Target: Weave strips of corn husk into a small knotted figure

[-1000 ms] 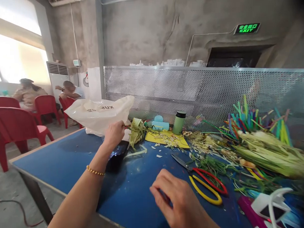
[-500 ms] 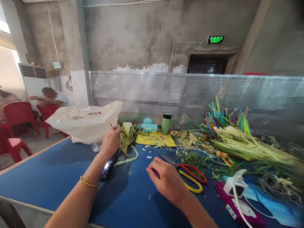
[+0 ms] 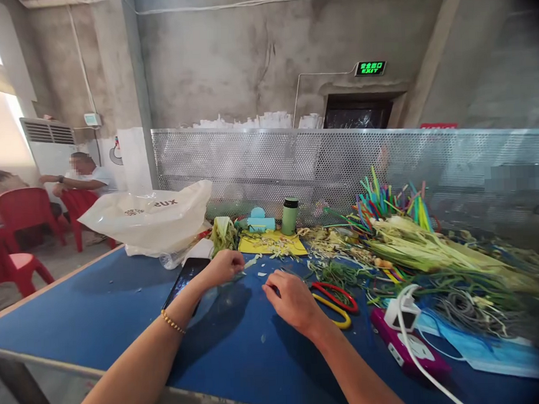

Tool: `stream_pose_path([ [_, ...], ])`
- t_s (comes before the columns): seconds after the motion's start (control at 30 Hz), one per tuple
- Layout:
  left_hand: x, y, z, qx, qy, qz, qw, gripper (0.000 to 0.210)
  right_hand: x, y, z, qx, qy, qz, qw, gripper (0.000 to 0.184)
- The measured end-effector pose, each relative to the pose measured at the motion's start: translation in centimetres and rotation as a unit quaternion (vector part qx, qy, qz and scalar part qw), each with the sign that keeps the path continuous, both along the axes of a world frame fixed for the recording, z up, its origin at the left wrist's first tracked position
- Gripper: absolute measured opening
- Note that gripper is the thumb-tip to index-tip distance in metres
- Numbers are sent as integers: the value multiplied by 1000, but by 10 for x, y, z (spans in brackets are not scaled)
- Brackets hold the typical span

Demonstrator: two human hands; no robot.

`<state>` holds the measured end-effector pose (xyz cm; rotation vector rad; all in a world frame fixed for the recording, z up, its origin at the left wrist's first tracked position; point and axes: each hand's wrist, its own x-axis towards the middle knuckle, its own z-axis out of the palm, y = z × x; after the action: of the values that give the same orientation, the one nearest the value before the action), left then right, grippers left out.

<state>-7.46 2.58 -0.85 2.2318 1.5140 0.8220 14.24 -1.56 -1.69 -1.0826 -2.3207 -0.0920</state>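
Observation:
My left hand (image 3: pixel 226 267) is closed above the table, its fingers pinched around the end of a pale green husk strip (image 3: pixel 253 261). Under that wrist lies a black phone (image 3: pixel 188 278). Behind it stands a bundle of green and pale husks (image 3: pixel 224 234). My right hand (image 3: pixel 293 301) rests with curled fingers on the blue table (image 3: pixel 239 356); whatever its fingers may hold is hidden. Just right of it are scissors (image 3: pixel 339 308) with one red and one yellow handle, the blades mostly covered by the hand. A small white scrap (image 3: pixel 262 274) lies between both hands.
Behind are a white plastic bag (image 3: pixel 146 215), a yellow sheet (image 3: pixel 248 244) with scraps and a green bottle (image 3: pixel 290 216). To the right lie long husks (image 3: pixel 412 247), a purple power strip (image 3: pixel 407 344) with a white cable and a blue mask (image 3: pixel 482 342). A person sits far left.
My left hand has come away from the husk bundle, moving right and nearer, uncovering more of the phone. The pale strip has shifted right with it. My right hand stays nearly in place.

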Motion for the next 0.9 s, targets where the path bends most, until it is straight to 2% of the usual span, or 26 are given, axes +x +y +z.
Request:
stream_pose_path([
  [0.03, 1, -2, 4, -34, -94, -39, 994, 8, 1, 1, 0, 3, 7, -7, 1000, 20],
  [0.1, 3, -8, 11, -113, -256, -120, 952, 17, 2, 4, 0, 7, 22, -20, 1000, 21],
  [0.17, 5, -15, 15, -163, -330, -170, 914, 24, 2, 7, 0, 8, 37, -26, 999, 21],
  [0.3, 14, -24, 13, -202, -347, -194, 895, 29, 2, 8, 3, -6, 88, -4, 996, 23],
  [0.43, 28, -23, 5, -204, -377, -191, 883, 28, 0, 6, 5, -51, 121, 31, 991, 35],
  [0.57, 39, -18, -3, -169, -477, -191, 841, 22, -6, 4, 1, -78, 108, 46, 990, 34],
  [0.67, 40, -17, -3, -188, -489, -208, 826, 19, -7, 5, -3, -56, 105, 33, 992, 30],
  [0.77, 33, -12, -1, -168, -515, -155, 826, 22, -3, 9, -3, -20, 82, -1, 996, 25],
  [0.87, 15, -2, 3, -72, -542, -18, 837, 30, 3, 14, -2, 17, 69, -45, 996, 26],
  [0.9, 7, 2, 5, -34, -522, 30, 852, 31, 5, 15, -1, 26, 73, -56, 995, 28],
])
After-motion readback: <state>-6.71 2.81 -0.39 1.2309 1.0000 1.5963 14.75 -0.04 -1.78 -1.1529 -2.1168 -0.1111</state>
